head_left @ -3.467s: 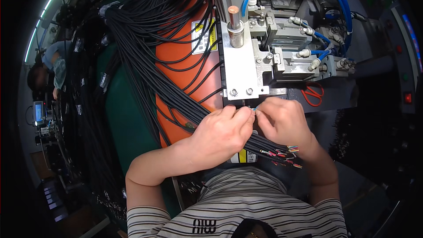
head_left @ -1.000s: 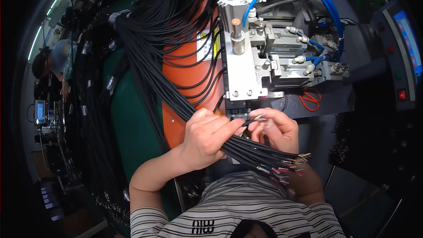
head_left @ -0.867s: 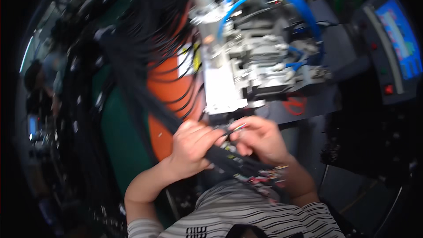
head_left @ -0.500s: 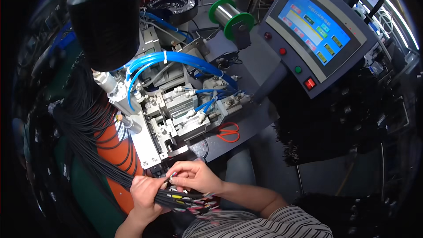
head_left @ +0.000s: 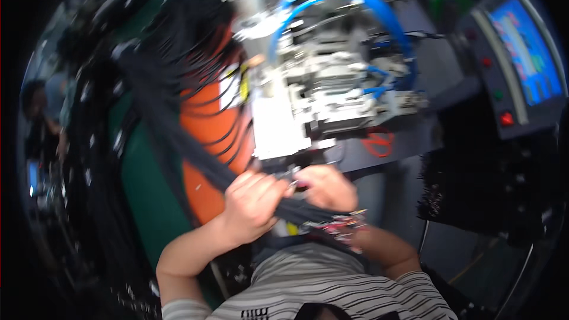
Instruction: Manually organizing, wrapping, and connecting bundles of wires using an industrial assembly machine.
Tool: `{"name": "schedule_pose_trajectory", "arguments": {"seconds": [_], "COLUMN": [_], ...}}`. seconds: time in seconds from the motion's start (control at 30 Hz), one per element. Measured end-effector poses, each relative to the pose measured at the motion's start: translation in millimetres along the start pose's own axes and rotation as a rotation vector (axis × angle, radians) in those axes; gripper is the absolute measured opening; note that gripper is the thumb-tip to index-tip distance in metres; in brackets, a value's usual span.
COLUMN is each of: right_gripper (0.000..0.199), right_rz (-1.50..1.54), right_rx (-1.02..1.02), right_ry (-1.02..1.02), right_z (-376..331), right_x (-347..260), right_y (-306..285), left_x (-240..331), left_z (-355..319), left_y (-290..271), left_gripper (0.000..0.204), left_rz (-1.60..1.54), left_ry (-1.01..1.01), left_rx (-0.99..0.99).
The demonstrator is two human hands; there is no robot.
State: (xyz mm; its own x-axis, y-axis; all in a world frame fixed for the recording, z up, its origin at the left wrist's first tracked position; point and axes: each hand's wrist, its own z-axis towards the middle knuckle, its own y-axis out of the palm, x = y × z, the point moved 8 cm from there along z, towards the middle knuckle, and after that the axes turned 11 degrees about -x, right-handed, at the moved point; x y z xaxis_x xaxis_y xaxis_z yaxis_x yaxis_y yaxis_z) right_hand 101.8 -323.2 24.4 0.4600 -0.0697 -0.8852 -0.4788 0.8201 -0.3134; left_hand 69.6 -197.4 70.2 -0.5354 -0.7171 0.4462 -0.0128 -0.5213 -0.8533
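Note:
A thick bundle of black cables [head_left: 192, 154] runs from the upper left to my lap. My left hand [head_left: 252, 201] is wrapped round it close to its stripped end. Beyond that hand, loose coloured wire ends [head_left: 344, 225] fan out over my right forearm. My right hand [head_left: 329, 186] has its fingers curled in a pinch beside the left thumb, at the wire ends of one cable; motion blur hides the detail. Just past both hands stands a metal bench machine [head_left: 338, 89] with a white plate [head_left: 275, 124] at its near left.
Blue air tubes [head_left: 379, 9] arch over the machine. Red-handled scissors [head_left: 378, 143] lie to its right. A control screen [head_left: 527, 53] and a green-flanged wire spool [head_left: 444, 0] stand far right. Under the cables is an orange surface [head_left: 204, 192]. Another person [head_left: 44, 109] shows at the left edge.
The view has swung, so machine and screen sit higher and further right, and blurred. My left hand still grips the bundle; my right hand stays beside it, its knuckles now turned more toward me.

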Motion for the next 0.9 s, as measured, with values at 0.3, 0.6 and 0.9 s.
{"name": "schedule_pose_trajectory", "arguments": {"seconds": [0.3, 0.6, 0.9], "right_gripper": [0.019, 0.006, 0.008], "right_rz": [0.770, 0.208, -0.580], "right_rx": [-0.245, -0.184, -0.235], "right_ry": [0.419, 0.119, 0.037], "right_z": [8, 26, 33], "right_x": [31, 3, -16], "right_y": [10, -1, 0], "left_x": [-7, -12, -2], "left_z": [-3, -1, -5], "left_y": [3, 5, 5], "left_gripper": [0.027, 0.023, 0.044], "left_rz": [-0.059, -0.186, 0.093], "left_ry": [-0.002, 0.004, -0.038], "left_rx": [0.045, -0.014, -0.038]}}
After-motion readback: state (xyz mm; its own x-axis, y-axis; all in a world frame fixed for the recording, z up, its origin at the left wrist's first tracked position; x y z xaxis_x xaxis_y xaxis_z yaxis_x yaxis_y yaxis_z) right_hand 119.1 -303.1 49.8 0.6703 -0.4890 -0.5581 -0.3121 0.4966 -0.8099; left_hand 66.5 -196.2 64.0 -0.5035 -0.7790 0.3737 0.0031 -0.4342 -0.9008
